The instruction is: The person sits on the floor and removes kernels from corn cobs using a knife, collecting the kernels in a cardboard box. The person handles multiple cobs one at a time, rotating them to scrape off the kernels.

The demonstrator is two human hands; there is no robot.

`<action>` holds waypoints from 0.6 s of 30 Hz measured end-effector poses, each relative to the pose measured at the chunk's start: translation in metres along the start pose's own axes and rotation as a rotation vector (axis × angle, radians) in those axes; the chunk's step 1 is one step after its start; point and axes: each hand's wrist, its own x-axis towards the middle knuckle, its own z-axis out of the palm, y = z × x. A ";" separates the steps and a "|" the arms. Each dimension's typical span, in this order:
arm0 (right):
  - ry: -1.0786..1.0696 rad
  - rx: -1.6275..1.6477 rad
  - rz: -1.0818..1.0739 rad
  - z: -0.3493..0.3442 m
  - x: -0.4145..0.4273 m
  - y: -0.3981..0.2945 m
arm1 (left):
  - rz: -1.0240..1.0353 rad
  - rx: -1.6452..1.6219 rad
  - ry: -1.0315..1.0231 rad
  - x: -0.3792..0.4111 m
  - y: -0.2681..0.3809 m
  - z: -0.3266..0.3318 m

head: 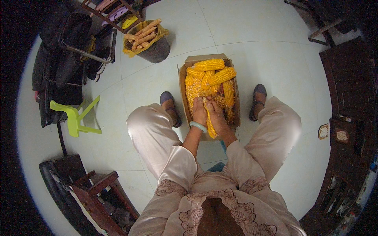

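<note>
Between my knees stands a cardboard box (183,97) with loose yellow corn kernels (193,88) and several whole corn cobs (222,75) in it. A partly stripped corn cob (211,125) lies lengthwise between my two hands, its lower end pointing towards me. My left hand (200,111), with a pale green bangle above it at the wrist, presses along the cob's left side. From the right, my right hand (216,115) lies against the same cob with the fingers over its upper part. My fingers partly hide the cob's far end.
A dark bin (156,51) with a yellow liner holds bare cobs (144,37) at the upper left. A green plastic stool (75,118), dark chairs (73,50) and a wooden frame (103,184) stand left. Dark wooden cabinets (347,79) line the right side.
</note>
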 end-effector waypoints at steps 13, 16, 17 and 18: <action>-0.129 -0.025 0.033 -0.020 0.003 -0.014 | -0.343 -0.708 -0.061 0.023 -0.007 -0.006; -0.154 -0.388 0.018 -0.019 -0.012 -0.026 | -0.348 -0.758 -0.079 0.030 -0.013 -0.014; -0.136 -0.373 -0.001 -0.013 -0.019 -0.037 | -0.353 -0.757 -0.053 0.029 -0.016 -0.017; -0.097 -0.368 -0.023 -0.018 -0.022 -0.045 | -0.365 -0.762 -0.048 0.027 -0.002 -0.005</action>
